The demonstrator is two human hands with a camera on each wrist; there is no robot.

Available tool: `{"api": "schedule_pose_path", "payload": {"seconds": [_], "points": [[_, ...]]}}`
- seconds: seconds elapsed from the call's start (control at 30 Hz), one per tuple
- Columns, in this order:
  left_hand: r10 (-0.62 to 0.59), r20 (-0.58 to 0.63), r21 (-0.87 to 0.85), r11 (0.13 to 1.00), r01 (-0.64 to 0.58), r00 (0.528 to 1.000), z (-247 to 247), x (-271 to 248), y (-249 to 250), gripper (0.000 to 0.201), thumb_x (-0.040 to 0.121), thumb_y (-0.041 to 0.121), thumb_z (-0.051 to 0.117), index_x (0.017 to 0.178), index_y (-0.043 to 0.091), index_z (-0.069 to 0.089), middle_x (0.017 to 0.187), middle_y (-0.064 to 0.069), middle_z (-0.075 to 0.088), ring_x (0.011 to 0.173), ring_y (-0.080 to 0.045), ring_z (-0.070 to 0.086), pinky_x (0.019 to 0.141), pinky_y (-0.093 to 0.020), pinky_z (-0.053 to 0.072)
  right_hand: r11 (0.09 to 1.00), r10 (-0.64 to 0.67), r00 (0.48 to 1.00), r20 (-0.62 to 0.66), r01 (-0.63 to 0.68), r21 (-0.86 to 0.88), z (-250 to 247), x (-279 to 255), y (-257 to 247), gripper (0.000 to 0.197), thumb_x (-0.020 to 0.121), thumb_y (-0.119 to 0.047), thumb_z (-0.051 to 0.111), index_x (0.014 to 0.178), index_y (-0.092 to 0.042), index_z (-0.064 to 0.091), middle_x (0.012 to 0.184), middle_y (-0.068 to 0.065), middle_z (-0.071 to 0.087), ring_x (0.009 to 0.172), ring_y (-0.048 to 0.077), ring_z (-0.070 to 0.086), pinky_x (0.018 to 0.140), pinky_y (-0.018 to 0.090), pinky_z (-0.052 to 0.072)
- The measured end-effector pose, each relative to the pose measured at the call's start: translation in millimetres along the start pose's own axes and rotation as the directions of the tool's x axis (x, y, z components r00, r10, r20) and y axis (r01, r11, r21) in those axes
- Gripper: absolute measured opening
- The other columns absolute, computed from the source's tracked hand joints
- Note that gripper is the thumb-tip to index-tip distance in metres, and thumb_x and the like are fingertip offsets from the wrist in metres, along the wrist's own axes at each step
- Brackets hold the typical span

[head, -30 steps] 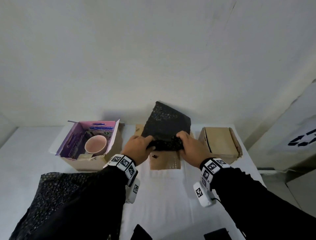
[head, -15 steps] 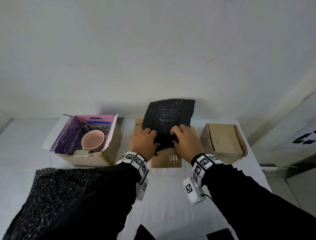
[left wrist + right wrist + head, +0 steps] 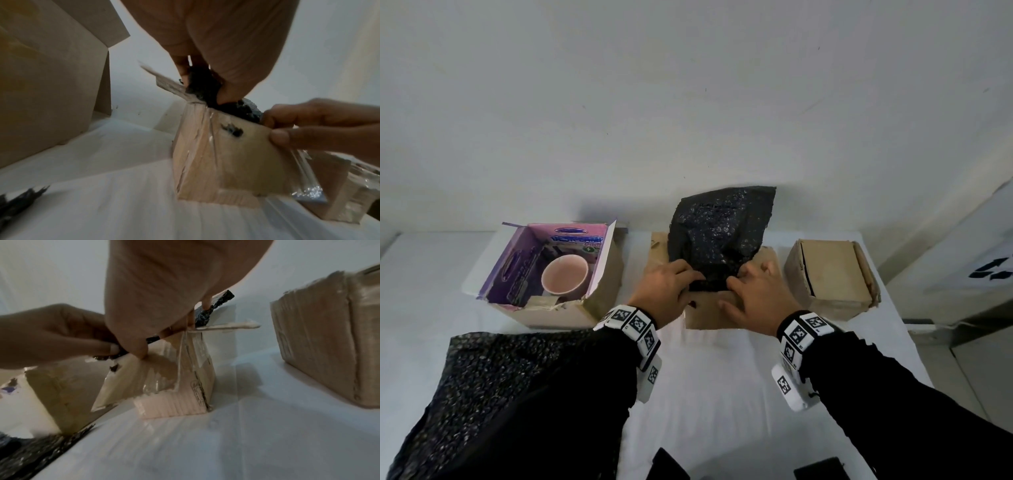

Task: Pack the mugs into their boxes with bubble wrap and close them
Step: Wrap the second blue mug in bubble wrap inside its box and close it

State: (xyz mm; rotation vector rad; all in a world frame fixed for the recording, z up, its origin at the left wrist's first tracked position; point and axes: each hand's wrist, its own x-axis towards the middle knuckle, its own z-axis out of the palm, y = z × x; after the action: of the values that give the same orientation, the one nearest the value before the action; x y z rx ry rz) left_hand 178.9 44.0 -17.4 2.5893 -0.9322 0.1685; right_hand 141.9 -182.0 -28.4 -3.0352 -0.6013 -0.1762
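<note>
A black bubble wrap bundle stands up out of the open middle cardboard box; what it encloses is hidden. My left hand pinches the wrap's lower left edge at the box's top. My right hand grips the lower right edge, its thumb against the box's front flap. A pink mug sits bare in the open purple-lined box on the left. On the right stands a closed cardboard box.
A second sheet of black bubble wrap lies on the white table at the front left, partly under my left sleeve. The wall rises just behind the boxes. Two dark objects sit at the table's front edge.
Both hands have moved forward and down with the bundle, from the box's front edge to its top. The wrap's loose top has swung from leaning left to leaning right.
</note>
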Motion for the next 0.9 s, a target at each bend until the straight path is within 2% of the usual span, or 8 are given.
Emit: {"api": "schedule_pose_path", "payload": {"seconds": [0.17,0.3,0.37,0.47,0.63,0.77,0.83,0.9], "points": [[-0.090,-0.078,0.025,0.995,0.092,0.993,0,15,4,0.023,0.075,0.008,0.070,0.095,0.021,0.073,0.093,0.002,0.066,0.085,-0.026,0.057,0.072,-0.037,0.051,0.997,0.062,0.998,0.024,-0.063,0.041,1,2,-3,0.048,0.089,-0.060,0.039,0.124,-0.029,0.049,0.096,0.000,0.062,0.103,0.020,0.052,0.090,0.041,0.020],[-0.257,0.008,-0.073,0.964,0.256,0.966,6,19,8,0.016,0.079,0.014,0.071,0.096,0.015,0.069,0.098,-0.002,0.058,0.080,-0.021,0.058,0.067,-0.035,0.049,0.999,0.032,0.999,-0.022,-0.032,0.001,2,8,-3,0.036,0.089,-0.057,0.046,0.101,-0.028,0.063,0.098,-0.005,0.061,0.103,0.021,0.051,0.089,0.043,0.021],[-0.211,0.043,-0.028,0.977,0.212,0.977,10,19,8,0.008,0.084,0.019,0.067,0.090,0.014,0.067,0.091,-0.002,0.059,0.073,-0.024,0.059,0.063,-0.039,0.049,0.999,0.037,0.997,-0.068,-0.039,-0.022,3,8,-3,0.031,0.085,-0.056,0.053,0.090,-0.027,0.065,0.095,-0.007,0.060,0.098,0.021,0.052,0.088,0.043,0.023],[-0.076,0.074,0.101,0.993,0.068,0.994,13,13,10,0.031,0.090,0.037,0.047,0.078,0.016,0.065,0.076,0.000,0.059,0.062,-0.023,0.059,0.055,-0.033,0.046,0.999,0.022,0.995,-0.096,-0.026,-0.034,5,8,-2,0.034,0.085,-0.056,0.045,0.081,-0.028,0.063,0.083,-0.012,0.064,0.094,0.020,0.055,0.087,0.043,0.025],[0.036,0.128,0.345,0.935,-0.079,0.991,12,5,1,0.019,0.074,0.044,0.065,0.077,0.025,0.068,0.073,0.009,0.063,0.074,-0.016,0.061,0.086,-0.037,0.029,0.995,0.016,1.000,-0.006,-0.017,-0.100,2,11,-5,0.033,0.086,-0.052,0.050,0.070,-0.025,0.061,0.064,-0.012,0.062,0.086,0.020,0.052,0.072,0.036,0.021],[-0.024,0.175,0.288,0.957,-0.028,0.984,17,11,1,0.043,0.076,0.040,0.072,0.113,0.023,0.057,0.088,0.003,0.069,0.081,-0.022,0.066,0.088,-0.036,0.037,0.997,0.036,0.996,0.080,-0.030,-0.068,-3,13,-10,0.028,0.095,-0.046,0.046,0.110,-0.025,0.056,0.088,-0.001,0.068,0.105,0.024,0.045,0.078,0.041,0.019],[-0.020,0.164,0.280,0.960,-0.027,0.986,17,11,3,0.046,0.070,0.039,0.077,0.111,0.025,0.060,0.085,0.004,0.068,0.076,-0.021,0.066,0.081,-0.037,0.043,0.999,0.044,0.995,0.093,-0.043,-0.020,-4,13,-12,0.029,0.097,-0.043,0.042,0.123,-0.030,0.044,0.095,-0.002,0.068,0.107,0.024,0.042,0.079,0.041,0.018],[-0.009,0.131,0.291,0.956,-0.030,0.991,19,9,1,0.037,0.069,0.037,0.078,0.102,0.028,0.063,0.084,0.005,0.065,0.072,-0.020,0.064,0.078,-0.035,0.040,0.999,0.051,0.994,0.101,-0.053,0.010,-5,13,-13,0.024,0.097,-0.043,0.042,0.118,-0.034,0.046,0.101,-0.005,0.066,0.107,0.023,0.040,0.078,0.041,0.018]]}}
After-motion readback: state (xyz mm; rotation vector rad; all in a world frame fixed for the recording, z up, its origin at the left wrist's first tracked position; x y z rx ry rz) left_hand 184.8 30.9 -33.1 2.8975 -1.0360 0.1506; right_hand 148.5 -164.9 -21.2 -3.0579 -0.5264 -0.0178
